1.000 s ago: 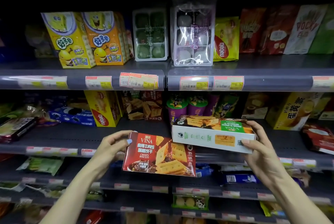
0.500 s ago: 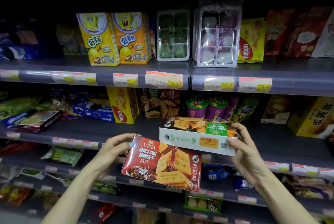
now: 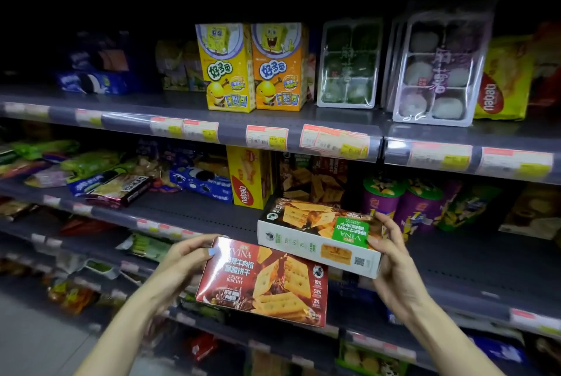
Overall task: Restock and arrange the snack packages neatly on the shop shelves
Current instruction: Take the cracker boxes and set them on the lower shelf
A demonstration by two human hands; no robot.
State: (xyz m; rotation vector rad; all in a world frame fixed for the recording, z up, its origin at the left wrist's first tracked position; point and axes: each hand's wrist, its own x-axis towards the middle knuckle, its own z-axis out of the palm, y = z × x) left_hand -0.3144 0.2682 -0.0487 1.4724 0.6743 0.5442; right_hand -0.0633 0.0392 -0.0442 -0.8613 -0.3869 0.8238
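While the grey shelf (image 3: 194,217) spans mid-frame, the red Vina biscuit box (image 3: 264,283) sits low centre, its left end gripped by the left hand (image 3: 179,266), thumb curled over the front. Up and right, the white-sided Vina box (image 3: 318,237) with a green label lies tilted, its right end clasped by the right hand (image 3: 391,263), fingers curled.

Both bare forearms are reaching up and forward from the lower corners. The left hand (image 3: 182,263) is gripping the upper left corner of the red biscuit box (image 3: 267,281), thumb on its face. The right hand (image 3: 391,263) is clasping the right end of the white biscuit box (image 3: 318,242), fingers curled over the top.
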